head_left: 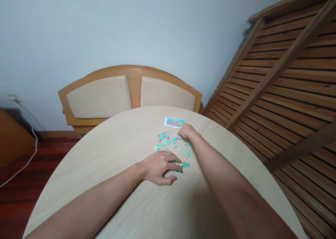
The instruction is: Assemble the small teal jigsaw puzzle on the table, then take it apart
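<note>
Several loose jigsaw puzzle pieces (164, 138), mostly turquoise with bits of pink, lie scattered on the round table. Nearer to me, a small cluster of pieces with yellow and turquoise (186, 164) is partly covered by the fingers of my left hand (160, 167). That hand rests palm down with its fingers apart. My right hand (187, 131) reaches to the far right side of the scattered pieces, its fingers bent downward; whatever is under its fingertips is hidden. Just beyond it lies a picture card (173, 122) with a pink and a yellow cartoon figure.
The pale round table (105, 162) fills the foreground. Behind it stands a wooden headboard (135, 77) with cream panels against a light wall. A slatted wooden frame (262, 88) leans at the right. A white cable (34, 148) runs down to the floor at the left.
</note>
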